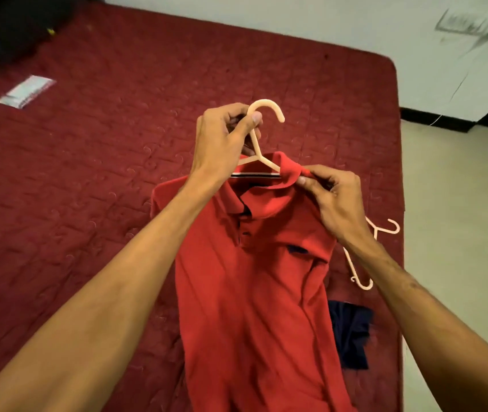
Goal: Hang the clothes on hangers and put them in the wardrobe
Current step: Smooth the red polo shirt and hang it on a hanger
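While the left hand [225, 138] grips the neck of a cream plastic hanger [266, 107] with curled fingers and thumb, the right hand [332, 200] pinches the collar of a red polo shirt [254, 263] at the hanger's right shoulder. The shirt is held up over a maroon quilted mattress [88, 173] and looks nearly hung. A navy garment [349, 334] and a spare hanger [385, 230] lie near the mattress edge, seemingly still to do. No wardrobe is in view.

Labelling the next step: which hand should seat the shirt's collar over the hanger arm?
Right. The right hand pinches the collar of the red shirt beside the hanger arm's end; the left hand grips the hanger's neck, steadying it.
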